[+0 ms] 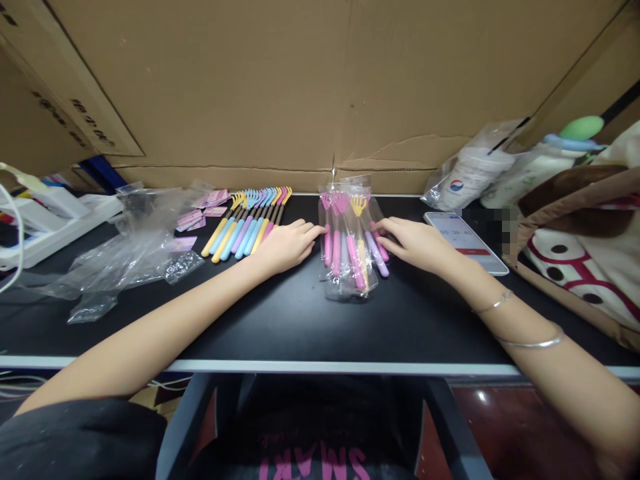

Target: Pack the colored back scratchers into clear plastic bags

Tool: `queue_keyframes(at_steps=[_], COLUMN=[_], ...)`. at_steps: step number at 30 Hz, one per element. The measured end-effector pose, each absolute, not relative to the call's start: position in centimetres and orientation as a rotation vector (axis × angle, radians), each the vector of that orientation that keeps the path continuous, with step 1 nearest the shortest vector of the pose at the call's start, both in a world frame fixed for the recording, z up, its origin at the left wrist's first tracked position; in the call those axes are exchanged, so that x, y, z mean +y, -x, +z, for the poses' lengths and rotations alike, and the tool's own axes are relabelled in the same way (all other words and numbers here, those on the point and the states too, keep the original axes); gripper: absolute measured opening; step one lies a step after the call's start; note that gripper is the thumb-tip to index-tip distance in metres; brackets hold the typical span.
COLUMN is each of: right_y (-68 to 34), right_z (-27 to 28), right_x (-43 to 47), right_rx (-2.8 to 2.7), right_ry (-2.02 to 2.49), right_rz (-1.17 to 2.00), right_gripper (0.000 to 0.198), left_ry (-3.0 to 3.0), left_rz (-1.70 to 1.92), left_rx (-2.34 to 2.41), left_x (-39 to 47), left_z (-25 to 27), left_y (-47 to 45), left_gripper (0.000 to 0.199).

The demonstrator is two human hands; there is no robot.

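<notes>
A small pile of back scratchers (356,257) with pink, purple and yellow handles lies in clear plastic sleeves on the black table. My left hand (294,245) rests at the pile's left side, its index finger reaching to a pink handle. From the right, my right hand (407,241) touches the pile's edge near a pink and a purple handle, fingers apart and slightly bent. Neither hand is closed around anything that I can see. Beside my left hand lies a row of unwrapped back scratchers (245,233) with yellow, blue, purple and pink handles, partly hidden by that hand.
Loose clear plastic bags (135,240) and pink printed cards (193,219) lie at the left, near a white power strip (65,227). On the right are a phone (467,241), a bagged cup (473,177) and a cloth bag (575,247). A cardboard wall (300,87) stands behind.
</notes>
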State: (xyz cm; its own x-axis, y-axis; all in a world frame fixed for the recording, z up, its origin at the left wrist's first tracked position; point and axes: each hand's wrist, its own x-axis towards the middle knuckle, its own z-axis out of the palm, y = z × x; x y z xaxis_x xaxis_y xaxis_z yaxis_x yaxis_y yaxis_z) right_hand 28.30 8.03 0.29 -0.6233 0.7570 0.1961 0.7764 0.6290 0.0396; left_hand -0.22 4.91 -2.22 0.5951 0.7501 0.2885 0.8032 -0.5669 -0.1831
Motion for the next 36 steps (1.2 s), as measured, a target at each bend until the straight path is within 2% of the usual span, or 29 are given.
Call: queue_keyframes(at_steps=[8, 26, 29, 36], right_y=[-28.3, -28.6, -28.5, -28.5], right_z=[0.7, 1.9, 2.3, 2.5], right_x=[7.8, 7.1, 6.9, 6.9], right_rx=[-2.659, -2.792, -2.824, -2.837], right_ry=[1.339, 1.39, 1.398, 1.302], right_rz=[-0.19, -0.138, -0.133, -0.132], right_gripper=[0.033, 0.03, 0.029, 0.025], left_ry=[2.529, 2.529, 2.502, 2.136], left_rz=[-0.244, -0.202, -0.191, -0.232], left_rx=[-1.321, -1.27, -1.27, -1.701], left_x=[4.9, 4.8, 5.0, 5.6], left_z=[-2.3, -1.4, -0.6, 1.5], left_y=[0.3, 0.7, 1.5, 4.1], left_gripper=[0.039, 0.04, 0.035, 0.032])
